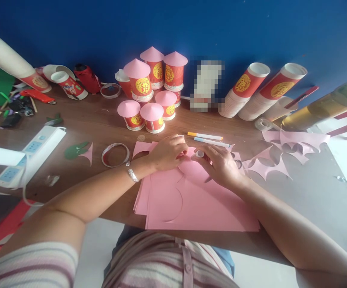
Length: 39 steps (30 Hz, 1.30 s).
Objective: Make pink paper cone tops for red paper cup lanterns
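Note:
My left hand (170, 152), with a silver bracelet at its wrist, is closed, its fingers pinching the upper edge of a rounded pink paper piece (191, 170). Close beside it, my right hand (221, 164) wraps round a small white cylinder (199, 153) whose round end shows. What kind of cylinder it is I cannot tell. Scissors (238, 163) lie partly hidden under the right hand. Below both hands, a stack of pink paper sheets (203, 212) bears a curved line or cut at the left.
Behind stand several red cups with pink cone tops (152, 116). Stacked paper cups (242, 88) lean at the back right. Two markers (209, 141), pink scraps (266, 164) and a tape roll (115, 155) lie around. A power strip (31, 156) is at the left.

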Motion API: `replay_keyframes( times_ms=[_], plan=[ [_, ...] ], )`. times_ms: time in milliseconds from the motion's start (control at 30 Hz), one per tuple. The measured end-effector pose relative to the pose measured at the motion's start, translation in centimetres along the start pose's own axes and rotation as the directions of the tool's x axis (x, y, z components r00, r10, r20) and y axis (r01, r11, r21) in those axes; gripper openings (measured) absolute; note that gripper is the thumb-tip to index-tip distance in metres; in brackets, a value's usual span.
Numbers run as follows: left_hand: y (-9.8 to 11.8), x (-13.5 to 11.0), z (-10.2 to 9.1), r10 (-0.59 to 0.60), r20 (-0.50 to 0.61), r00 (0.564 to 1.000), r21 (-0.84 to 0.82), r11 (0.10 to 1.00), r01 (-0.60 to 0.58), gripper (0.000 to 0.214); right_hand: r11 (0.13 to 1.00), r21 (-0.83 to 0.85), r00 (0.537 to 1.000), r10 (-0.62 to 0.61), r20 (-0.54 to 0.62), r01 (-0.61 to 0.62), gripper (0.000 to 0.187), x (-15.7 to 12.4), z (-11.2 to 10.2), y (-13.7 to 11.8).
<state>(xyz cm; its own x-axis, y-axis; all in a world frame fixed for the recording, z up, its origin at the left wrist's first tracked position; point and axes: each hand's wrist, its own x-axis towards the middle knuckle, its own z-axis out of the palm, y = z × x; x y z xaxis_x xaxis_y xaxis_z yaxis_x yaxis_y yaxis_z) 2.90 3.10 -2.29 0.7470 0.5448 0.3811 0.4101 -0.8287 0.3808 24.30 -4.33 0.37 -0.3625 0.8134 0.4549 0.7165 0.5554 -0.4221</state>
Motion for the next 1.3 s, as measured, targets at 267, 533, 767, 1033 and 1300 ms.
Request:
replay_keyframes(
  times_ms=[267, 533, 767, 1033, 1300],
  plan=[
    [0.0, 0.0, 0.1, 0.004, 0.028, 1.0, -0.013, 1.0, -0.004, 0.039, 0.999, -0.026, 0.999, -0.026, 0.024, 0.027, 0.011, 0.0, 0.3, -0.1],
    [-0.1, -0.1, 0.1, -0.014, 0.053, 0.998, -0.028, 0.999, 0.015, 0.017, 0.994, -0.078, 0.997, -0.078, -0.005, 0.077, 0.011, 0.6, 0.2, 0.0],
    [0.3, 0.3, -0.5, -0.042, 0.119, 0.992, 0.013, 0.999, 0.041, 0.016, 0.996, -0.086, 1.0, -0.006, 0.02, 0.008, 0.019, 0.7, 0.3, 0.6],
    [0.8, 0.6, -0.9, -0.092, 0.15, 0.984, 0.024, 0.996, 0.09, 0.021, 0.992, -0.118, 0.999, 0.038, 0.009, -0.037, 0.02, 0.9, 0.1, 0.8],
    [0.4, 0.3, -0.4, -0.079, 0.093, 0.993, 0.022, 0.997, 0.077, 0.02, 0.984, -0.175, 0.999, 0.036, -0.038, -0.042, 0.019, 0.7, -0.2, 1.3]
  ],
)
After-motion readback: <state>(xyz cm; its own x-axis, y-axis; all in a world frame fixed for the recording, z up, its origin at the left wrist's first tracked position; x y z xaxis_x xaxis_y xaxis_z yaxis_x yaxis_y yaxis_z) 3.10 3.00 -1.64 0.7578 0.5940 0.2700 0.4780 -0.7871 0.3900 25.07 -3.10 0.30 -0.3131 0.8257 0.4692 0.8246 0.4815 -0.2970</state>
